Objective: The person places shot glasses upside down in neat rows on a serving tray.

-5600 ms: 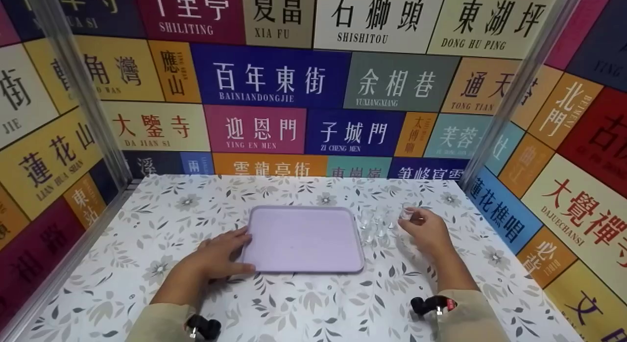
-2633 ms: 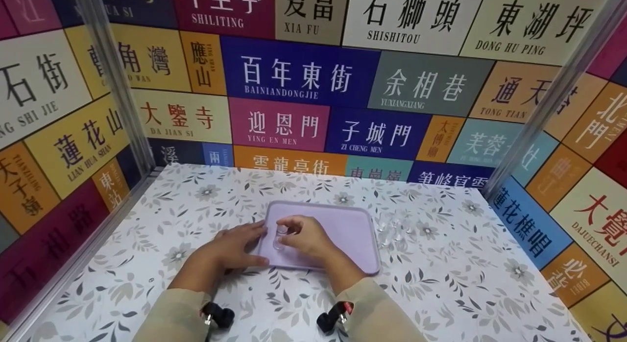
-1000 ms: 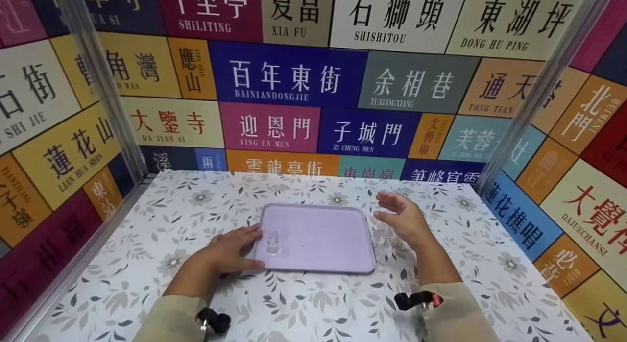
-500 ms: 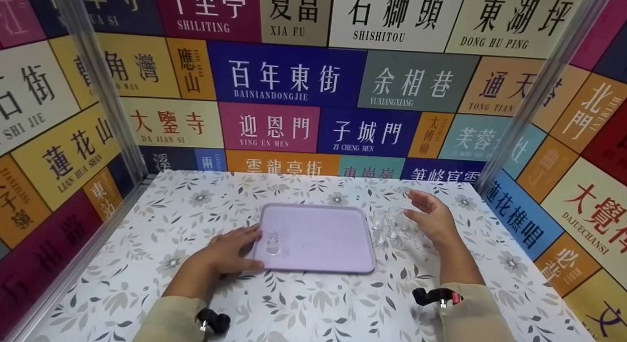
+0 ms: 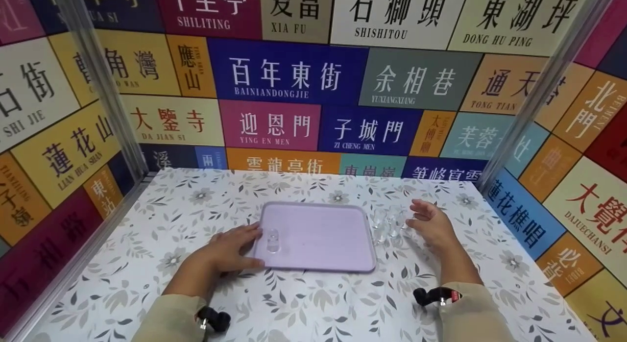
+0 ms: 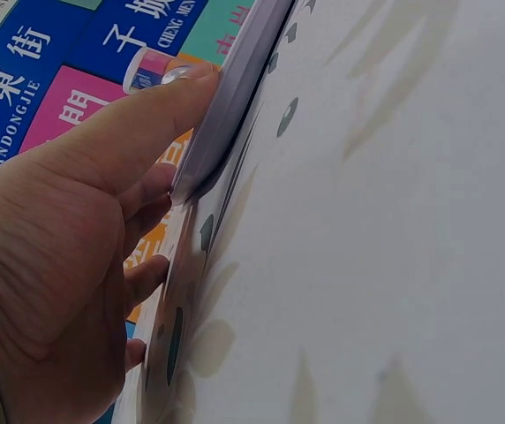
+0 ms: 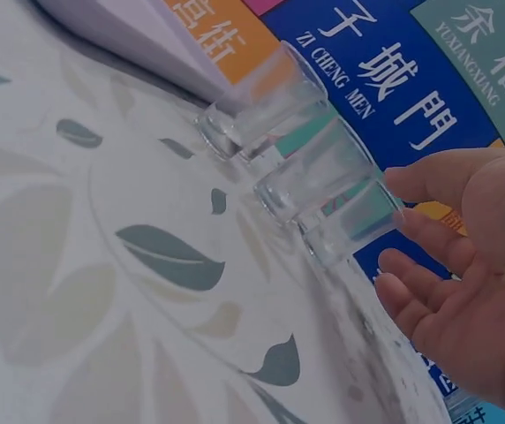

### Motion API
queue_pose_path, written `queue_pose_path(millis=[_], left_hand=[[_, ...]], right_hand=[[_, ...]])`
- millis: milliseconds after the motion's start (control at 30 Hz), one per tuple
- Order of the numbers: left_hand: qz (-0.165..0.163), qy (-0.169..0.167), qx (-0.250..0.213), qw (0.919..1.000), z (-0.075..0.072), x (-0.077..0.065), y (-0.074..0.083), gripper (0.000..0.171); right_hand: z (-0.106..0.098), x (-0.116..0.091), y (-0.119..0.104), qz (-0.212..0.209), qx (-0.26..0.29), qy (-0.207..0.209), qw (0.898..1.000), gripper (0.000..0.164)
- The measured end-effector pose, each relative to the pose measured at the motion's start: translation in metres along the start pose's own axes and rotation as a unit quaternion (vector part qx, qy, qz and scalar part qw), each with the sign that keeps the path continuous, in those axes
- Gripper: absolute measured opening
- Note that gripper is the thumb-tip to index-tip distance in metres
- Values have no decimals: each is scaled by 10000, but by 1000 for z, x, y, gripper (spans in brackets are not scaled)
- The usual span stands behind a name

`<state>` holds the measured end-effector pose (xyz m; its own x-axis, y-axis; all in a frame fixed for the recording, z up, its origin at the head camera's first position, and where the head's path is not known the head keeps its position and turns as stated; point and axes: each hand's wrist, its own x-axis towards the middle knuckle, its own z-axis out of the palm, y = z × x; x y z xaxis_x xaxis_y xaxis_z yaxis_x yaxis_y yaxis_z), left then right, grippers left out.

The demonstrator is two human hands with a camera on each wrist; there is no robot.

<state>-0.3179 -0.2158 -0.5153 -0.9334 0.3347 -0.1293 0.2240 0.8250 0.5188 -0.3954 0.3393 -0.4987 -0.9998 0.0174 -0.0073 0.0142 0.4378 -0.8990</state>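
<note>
A lilac tray [image 5: 316, 241] lies flat on the table. My left hand [image 5: 228, 250] rests against its left side, and in the left wrist view the thumb of the left hand [image 6: 76, 203] touches the tray edge. One clear shot glass [image 5: 273, 241] stands on the tray near that hand; the left wrist view shows part of this glass [image 6: 142, 72]. Several more shot glasses [image 5: 389, 223] stand close together right of the tray. Beside them is my right hand [image 5: 433, 227], fingers apart; in the right wrist view its thumb and index finger are at the rim of the nearest glass [image 7: 354, 221].
A white table [image 5: 313, 303] with a leaf and flower print carries everything. Panels with large characters [image 5: 289, 75] stand behind it and on both sides, joined by metal posts [image 5: 105, 87].
A shot glass was carried by my right hand onto the tray's left part and released. That hand then went back right to the glasses and lately dropped slightly. My left hand stays at the tray.
</note>
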Motion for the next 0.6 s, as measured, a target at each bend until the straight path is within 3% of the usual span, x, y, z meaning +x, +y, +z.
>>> queue_pose_path(millis=[233, 333, 600], left_hand=[[-60, -82, -11, 9999, -1, 0, 1, 100], [-69, -98, 3, 9999, -2, 0, 1, 100], [-23, -90, -6, 10000, -2, -1, 2, 99]], right_hand=[[7, 5, 12, 168, -276, -235, 9992, 72], [10, 7, 16, 231, -701, -260, 9969, 71], [16, 12, 23, 118, -1168, 133, 9930, 60]])
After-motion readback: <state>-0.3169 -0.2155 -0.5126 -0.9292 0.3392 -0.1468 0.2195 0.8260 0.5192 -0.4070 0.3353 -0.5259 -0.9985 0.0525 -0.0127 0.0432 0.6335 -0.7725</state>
